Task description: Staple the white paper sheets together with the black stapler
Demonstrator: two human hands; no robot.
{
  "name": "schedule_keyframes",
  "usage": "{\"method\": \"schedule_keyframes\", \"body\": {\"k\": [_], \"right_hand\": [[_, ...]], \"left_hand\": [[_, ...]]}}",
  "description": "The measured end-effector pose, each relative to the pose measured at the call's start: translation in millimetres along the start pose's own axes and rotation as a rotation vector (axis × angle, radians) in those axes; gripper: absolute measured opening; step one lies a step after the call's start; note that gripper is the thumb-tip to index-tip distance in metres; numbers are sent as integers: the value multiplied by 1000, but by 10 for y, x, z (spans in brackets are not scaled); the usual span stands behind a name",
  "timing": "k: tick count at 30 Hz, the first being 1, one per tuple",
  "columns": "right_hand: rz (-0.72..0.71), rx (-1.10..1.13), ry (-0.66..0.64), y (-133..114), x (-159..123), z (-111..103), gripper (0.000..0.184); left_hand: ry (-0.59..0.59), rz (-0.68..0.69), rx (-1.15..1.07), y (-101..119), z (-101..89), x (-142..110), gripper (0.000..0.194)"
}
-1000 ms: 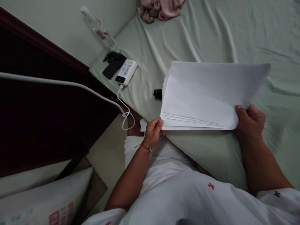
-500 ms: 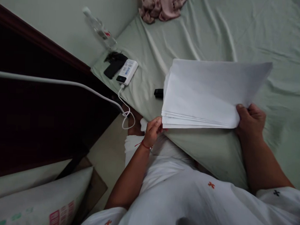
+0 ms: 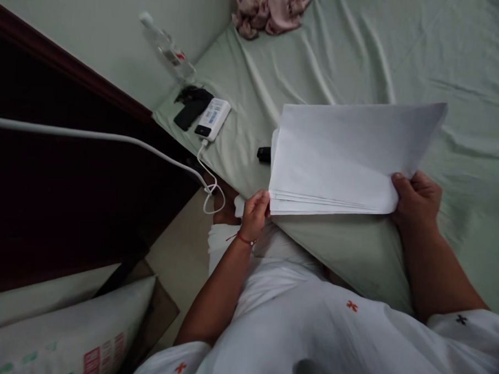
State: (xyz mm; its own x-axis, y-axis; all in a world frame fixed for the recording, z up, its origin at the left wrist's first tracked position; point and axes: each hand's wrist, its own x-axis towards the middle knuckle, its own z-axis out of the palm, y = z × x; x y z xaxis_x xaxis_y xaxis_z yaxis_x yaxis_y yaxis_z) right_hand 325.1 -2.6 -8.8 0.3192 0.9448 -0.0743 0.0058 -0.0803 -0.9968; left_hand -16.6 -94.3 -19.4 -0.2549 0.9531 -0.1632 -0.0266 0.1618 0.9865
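A stack of white paper sheets (image 3: 337,152) is held above the bed, its near edges slightly fanned and its far right corner bent upward. My right hand (image 3: 418,200) grips the near right corner, thumb on top and fingers underneath. At the near left corner, my left hand (image 3: 255,212) is closed with thumb and fingertips pinching the sheets' edge; its other fingers are partly hidden. A small black object (image 3: 263,154) pokes out from behind the left edge of the stack, mostly covered.
A green-sheeted bed (image 3: 475,141) spreads ahead. On its left corner lie a white power bank (image 3: 213,119) with a cable (image 3: 199,157), a dark item (image 3: 190,111) and a clear bottle (image 3: 168,48). Pink cloth (image 3: 271,11) lies at the back; a printed white sack (image 3: 73,333) is lower left.
The top sheet's far left corner has shifted slightly left and nearer to me. My left hand has risen a little along the stack's left edge. My right hand is nearly still.
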Motion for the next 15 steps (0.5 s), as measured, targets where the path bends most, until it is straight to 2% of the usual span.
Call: {"method": "schedule_keyframes", "body": {"k": [4, 8, 15], "right_hand": [[4, 9, -1, 25, 5, -16, 27], [6, 30, -6, 33, 13, -15, 28], [9, 44, -14, 1, -1, -7, 29]], "left_hand": [[-25, 33, 36, 36, 8, -8, 59], [-77, -26, -29, 34, -23, -30, 56], [-90, -87, -108, -34, -72, -13, 48]]}}
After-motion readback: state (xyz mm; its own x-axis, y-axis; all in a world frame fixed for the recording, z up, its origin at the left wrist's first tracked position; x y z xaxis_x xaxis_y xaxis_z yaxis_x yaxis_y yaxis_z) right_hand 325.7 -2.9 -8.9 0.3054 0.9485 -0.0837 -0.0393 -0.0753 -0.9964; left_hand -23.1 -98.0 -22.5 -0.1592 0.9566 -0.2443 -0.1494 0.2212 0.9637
